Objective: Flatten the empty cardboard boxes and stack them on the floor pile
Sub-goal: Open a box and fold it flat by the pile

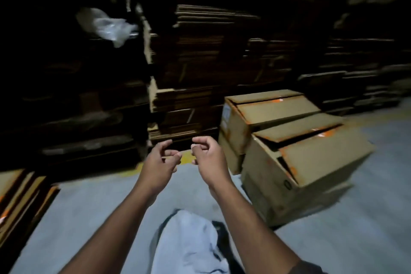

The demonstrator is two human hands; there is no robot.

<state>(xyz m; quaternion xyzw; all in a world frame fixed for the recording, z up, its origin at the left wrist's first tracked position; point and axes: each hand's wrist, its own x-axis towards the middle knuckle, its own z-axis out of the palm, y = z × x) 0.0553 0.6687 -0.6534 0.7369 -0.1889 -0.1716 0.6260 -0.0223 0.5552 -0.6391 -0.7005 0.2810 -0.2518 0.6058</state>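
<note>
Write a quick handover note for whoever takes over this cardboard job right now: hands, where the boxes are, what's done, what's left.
Left hand: empty, fingers loosely curled, raised over the floor.
Right hand: empty too, fingers loosely curled, close beside the left.
Two unflattened boxes stand on the floor to the right: near box and far box, touching, flaps with orange tape partly open.
Floor pile of flattened cardboard lies at the left edge.
Done: some boxes are already flat on that pile.
Left: flatten both standing boxes and stack them there.

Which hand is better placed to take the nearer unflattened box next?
Right. The right hand hangs empty closest to the nearer box, which stands on the person's right; the left hand, also empty, would likely have to cross over.
</note>
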